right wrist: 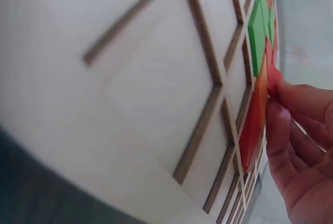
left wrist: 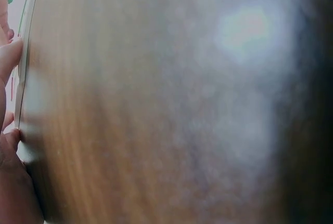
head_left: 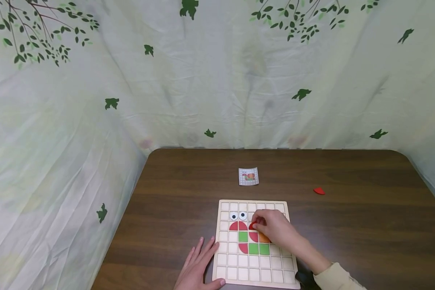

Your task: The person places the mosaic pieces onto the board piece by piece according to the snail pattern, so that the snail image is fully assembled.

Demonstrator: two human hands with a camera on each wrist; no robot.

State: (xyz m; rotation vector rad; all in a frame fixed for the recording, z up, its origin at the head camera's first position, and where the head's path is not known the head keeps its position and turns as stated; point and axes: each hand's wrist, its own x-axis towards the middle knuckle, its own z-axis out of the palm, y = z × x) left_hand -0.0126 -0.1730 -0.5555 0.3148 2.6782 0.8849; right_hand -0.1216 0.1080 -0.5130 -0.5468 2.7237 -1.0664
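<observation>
A white grid board (head_left: 253, 274) with a pale wooden rim lies on the table. My right hand (head_left: 275, 227) pinches a red quarter-circle tile (right wrist: 273, 76) between thumb and fingertips, low over the board's middle cells. Flat along the board's left edge lies my left hand (head_left: 200, 264), its fingers spread and its thumb at the near left corner. Set in the grid are two eye tiles (head_left: 233, 216), several red rounded tiles (head_left: 238, 226), green square tiles (head_left: 253, 249) and an orange tile (head_left: 263, 237), which the right hand partly covers.
A small picture card (head_left: 248, 177) with a coloured grid design lies beyond the board. One loose red quarter-circle tile (head_left: 319, 191) sits to the right on the brown wooden table (head_left: 181, 193). A leaf-patterned curtain (head_left: 224, 92) hangs behind the table.
</observation>
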